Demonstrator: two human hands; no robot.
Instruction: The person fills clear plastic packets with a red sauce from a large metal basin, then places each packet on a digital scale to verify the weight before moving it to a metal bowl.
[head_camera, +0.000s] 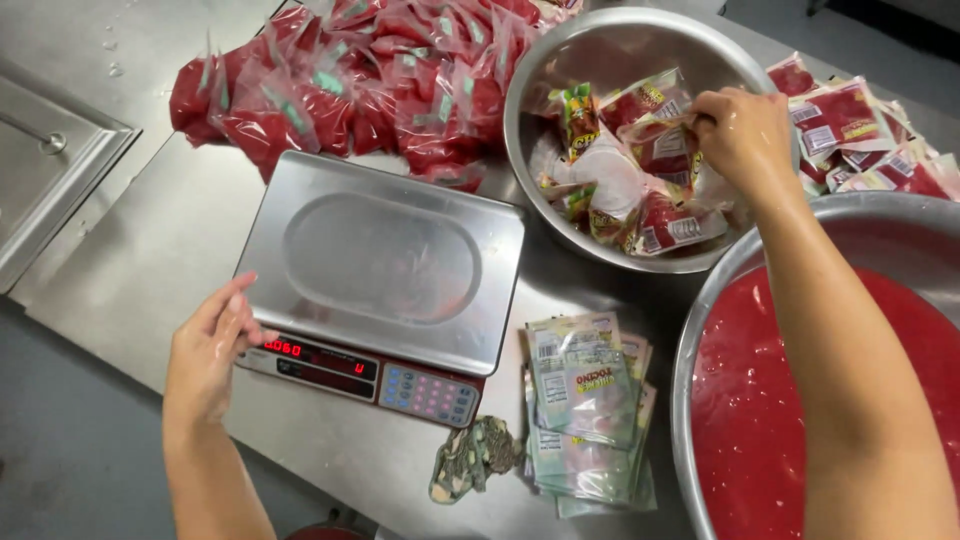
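Now: 1 scale (385, 262) | 2 bowls (610, 50) | left hand (208, 350) | right hand (740, 130)

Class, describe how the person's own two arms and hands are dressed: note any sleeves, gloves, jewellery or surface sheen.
Both forearms are bare, with no sleeves in view. The left hand and right hand wear no gloves, rings or watch. Both hands look wet and glossy.
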